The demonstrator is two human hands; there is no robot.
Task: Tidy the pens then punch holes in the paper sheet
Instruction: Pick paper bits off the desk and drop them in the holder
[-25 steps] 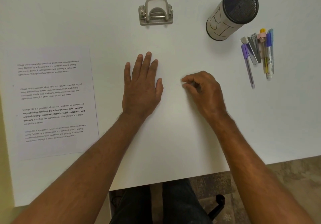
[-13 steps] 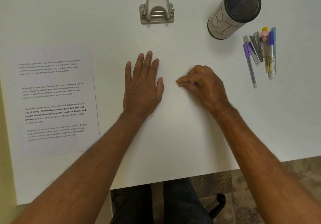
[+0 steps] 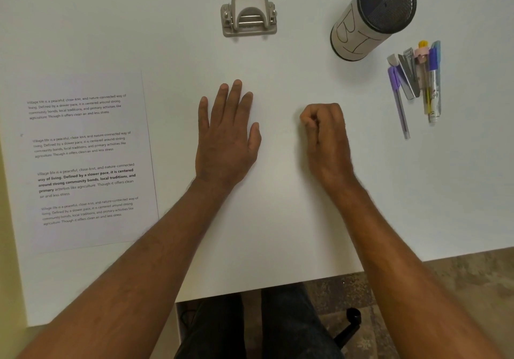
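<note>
On the white tabletop (image 3: 278, 219), nothing of the task is started, judging by the layout. Biggest item: the paper sheet (image 3: 83, 163) lies flat at the left, its near-left part close to the tabletop edge. Risk: a careless drag toward the punch could slide it off or crease it.

Left hand (image 3: 226, 138) rests flat mid-tabletop, fingers straight and slightly spread, holding nothing. Right hand (image 3: 326, 141) sits just beside it, fingers curled into a loose fist; nothing visible inside it, well apart from the pens.

Pen holder (image 3: 372, 15), a tall mesh cup with a paper wrap, stands at the far right and looks tilted in this wide-angle view. It seems top-heavy, so a knock from the reaching right hand or pens dropped in hard could tip it.

Hole punch (image 3: 249, 15) sits at the far middle, well apart from the sheet. Risk: a sheet fed in crooked gives off-line holes.

Pens (image 3: 417, 80) lie in a loose bunch just right of the holder, near the right side. Round barrels could roll or scatter if grabbed all at once; the thin purple one (image 3: 400, 108) lies slightly apart and could get missed.
</note>
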